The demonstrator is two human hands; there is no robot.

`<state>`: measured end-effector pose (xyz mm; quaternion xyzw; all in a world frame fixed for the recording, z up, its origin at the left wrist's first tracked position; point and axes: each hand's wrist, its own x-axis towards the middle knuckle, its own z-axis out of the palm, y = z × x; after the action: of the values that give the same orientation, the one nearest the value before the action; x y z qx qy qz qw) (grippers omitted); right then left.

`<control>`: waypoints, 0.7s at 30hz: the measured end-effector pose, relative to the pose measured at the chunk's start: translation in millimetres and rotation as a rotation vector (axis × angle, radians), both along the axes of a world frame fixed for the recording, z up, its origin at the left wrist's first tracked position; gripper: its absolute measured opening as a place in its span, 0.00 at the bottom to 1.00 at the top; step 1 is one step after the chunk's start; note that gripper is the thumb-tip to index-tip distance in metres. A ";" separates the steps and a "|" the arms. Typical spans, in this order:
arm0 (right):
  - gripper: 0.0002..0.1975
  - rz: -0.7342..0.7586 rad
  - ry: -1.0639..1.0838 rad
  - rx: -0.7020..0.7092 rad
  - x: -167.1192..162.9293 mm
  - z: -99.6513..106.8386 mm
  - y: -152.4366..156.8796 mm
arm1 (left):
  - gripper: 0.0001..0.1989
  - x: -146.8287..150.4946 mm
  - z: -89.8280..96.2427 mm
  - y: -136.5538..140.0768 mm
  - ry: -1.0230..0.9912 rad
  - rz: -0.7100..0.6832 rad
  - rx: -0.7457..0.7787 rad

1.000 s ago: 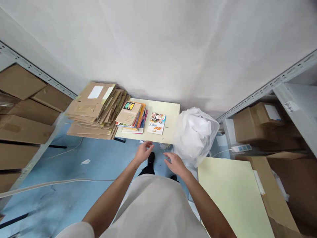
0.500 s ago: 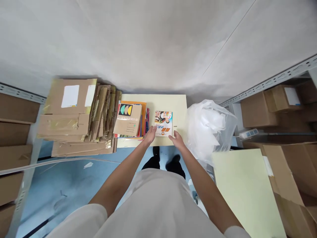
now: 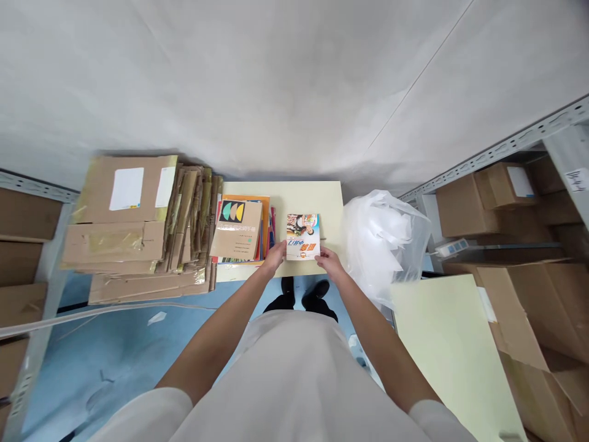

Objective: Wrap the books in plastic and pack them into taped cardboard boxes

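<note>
Gripping a booklet (image 3: 304,236) by its near corners, the person's two bare hands are placed above a cream bench (image 3: 304,195); clock directions are read from the booklet, with twelve toward the pale grey wall (image 3: 276,80). The left hand (image 3: 277,256), at eight o'clock, grasps the booklet's left edge close to the corner. The right hand (image 3: 330,261), at four o'clock, pinches the near right corner. The booklet, its illustrated cover facing up and printed with orange and blue lettering, is over the near part of the bench; whether it rests on the surface or is slightly raised cannot be told.

At nine o'clock, near the left hand, is a stack of books (image 3: 239,236), topped by a tan cover bearing a black panel with green, beige and yellow shapes. Farther out at nine o'clock stands a pile of flattened cardboard (image 3: 124,227), its uppermost sheet bearing white labels. At three o'clock, just beside the bench's end, is a translucent plastic bag (image 3: 386,239) filled with white material; beyond it lies a white power strip (image 3: 451,248). A second bench (image 3: 442,337) extends at four o'clock, with an open carton (image 3: 508,304) along its outer side. At six o'clock, black shoes (image 3: 316,293) show on the blue floor (image 3: 129,362), where a white scrap (image 3: 157,318) lies at eight o'clock.
</note>
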<state>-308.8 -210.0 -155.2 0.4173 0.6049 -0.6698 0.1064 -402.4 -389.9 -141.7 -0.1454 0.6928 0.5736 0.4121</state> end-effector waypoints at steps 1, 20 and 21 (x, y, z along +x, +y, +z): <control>0.26 -0.024 0.016 -0.021 1.6 2.7 -0.7 | 0.30 2.6 4.9 -1.6 -0.032 -0.014 0.011; 0.16 0.175 0.411 0.614 41.0 131.0 57.4 | 0.26 -14.4 106.8 20.7 0.995 -0.596 -0.056; 0.16 0.161 0.409 0.631 50.8 141.8 60.3 | 0.22 -9.1 110.3 27.0 0.960 -0.655 -0.020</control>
<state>-257.9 -149.7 -13.4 0.2384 0.8209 -0.5096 -0.0982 -411.5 -362.9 -31.4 0.3493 0.8162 0.4113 0.2063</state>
